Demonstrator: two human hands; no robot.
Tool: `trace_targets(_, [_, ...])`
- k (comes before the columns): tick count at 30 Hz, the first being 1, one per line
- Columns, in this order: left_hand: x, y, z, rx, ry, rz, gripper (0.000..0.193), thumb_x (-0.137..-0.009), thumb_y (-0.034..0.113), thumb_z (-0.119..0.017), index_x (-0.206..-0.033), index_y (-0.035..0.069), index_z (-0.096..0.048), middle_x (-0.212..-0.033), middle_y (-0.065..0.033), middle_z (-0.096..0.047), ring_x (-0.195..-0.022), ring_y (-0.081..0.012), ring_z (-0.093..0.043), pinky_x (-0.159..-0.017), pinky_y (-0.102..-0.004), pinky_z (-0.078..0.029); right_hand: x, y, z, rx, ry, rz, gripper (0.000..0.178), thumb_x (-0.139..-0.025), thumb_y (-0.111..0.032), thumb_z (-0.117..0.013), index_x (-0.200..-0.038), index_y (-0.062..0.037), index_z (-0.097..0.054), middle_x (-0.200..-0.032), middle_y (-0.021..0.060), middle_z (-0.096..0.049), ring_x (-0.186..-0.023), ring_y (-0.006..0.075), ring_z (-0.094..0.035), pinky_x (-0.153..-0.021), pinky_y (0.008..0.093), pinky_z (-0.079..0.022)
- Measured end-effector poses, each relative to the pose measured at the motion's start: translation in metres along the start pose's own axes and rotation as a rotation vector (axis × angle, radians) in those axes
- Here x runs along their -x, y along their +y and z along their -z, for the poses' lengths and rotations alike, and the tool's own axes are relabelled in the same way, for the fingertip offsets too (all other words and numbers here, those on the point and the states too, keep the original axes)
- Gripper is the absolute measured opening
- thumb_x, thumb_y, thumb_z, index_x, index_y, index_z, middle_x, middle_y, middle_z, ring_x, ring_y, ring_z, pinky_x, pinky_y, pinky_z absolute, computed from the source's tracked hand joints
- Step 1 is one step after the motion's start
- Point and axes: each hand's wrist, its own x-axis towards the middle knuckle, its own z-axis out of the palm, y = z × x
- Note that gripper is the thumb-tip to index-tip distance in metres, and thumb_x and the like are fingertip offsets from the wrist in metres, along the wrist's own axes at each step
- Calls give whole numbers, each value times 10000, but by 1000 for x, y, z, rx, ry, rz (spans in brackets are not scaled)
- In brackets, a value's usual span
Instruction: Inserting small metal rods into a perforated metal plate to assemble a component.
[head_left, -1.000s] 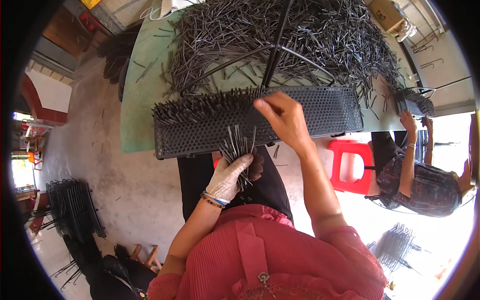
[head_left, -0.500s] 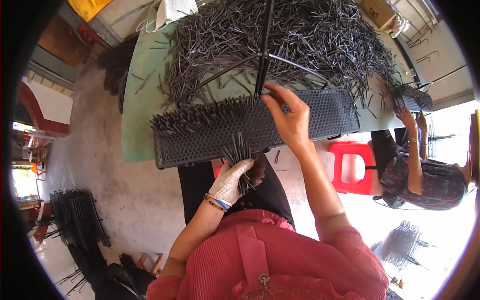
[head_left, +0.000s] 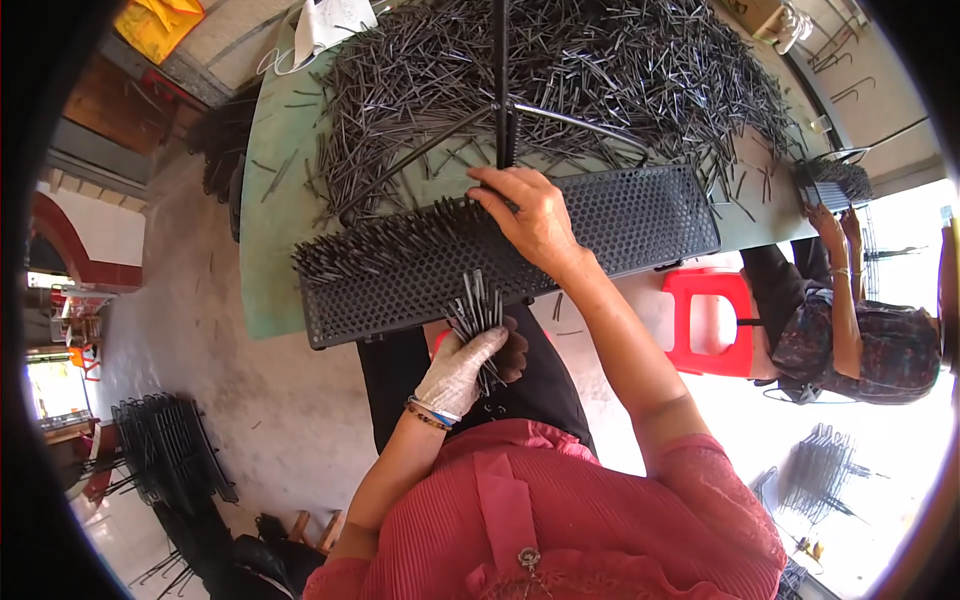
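Observation:
A long black perforated panel (head_left: 620, 215) lies tilted across the near edge of the table. Short black rods (head_left: 375, 245) stand packed in the holes of its far left part. My right hand (head_left: 537, 222), bare, is over the panel's middle at the end of these rods, with thumb and forefinger bent close together. What they pinch, if anything, cannot be made out. Below the panel, my left hand (head_left: 455, 370) in a white glove with a dark palm side is closed round a bundle of black rods (head_left: 478, 305), their tips pointing up toward the panel.
A big heap of loose black rods (head_left: 590, 75) covers the green tabletop (head_left: 268, 240). A black metal stand (head_left: 503, 90) with splayed legs rises behind the panel. At right, another person (head_left: 850, 330) handles a similar panel beside a red stool (head_left: 708, 320). Black racks (head_left: 170, 450) stand at lower left.
My right hand has moved left, lowering from a raised position onto the panel by the rods. My left hand still holds the bundle. The view has shifted slightly.

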Motion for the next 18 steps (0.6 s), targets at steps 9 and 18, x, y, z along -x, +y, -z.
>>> trace_targets(9, [3, 1, -5, 49, -11, -29, 249, -963, 154, -560, -1158, 1, -574, -897, -136, -687, -730, -223, -680, -623, -325, -564, 15, -11, 15, 41, 78, 6, 164, -855, -76, -698, -992, 15, -701, -952, 129, -652, -859, 260, -645, -726, 316, -508])
trace_targets(18, [7, 7, -17, 27, -89, -163, 249, -961, 132, -548, -1173, 14, -492, -887, -151, -674, -716, -235, -675, -610, -332, -565, 67, -46, 44, -430, -413, -654, 282, -887, -229, -718, -957, 44, -698, -811, 33, -658, -738, 84, -582, -636, 258, -470])
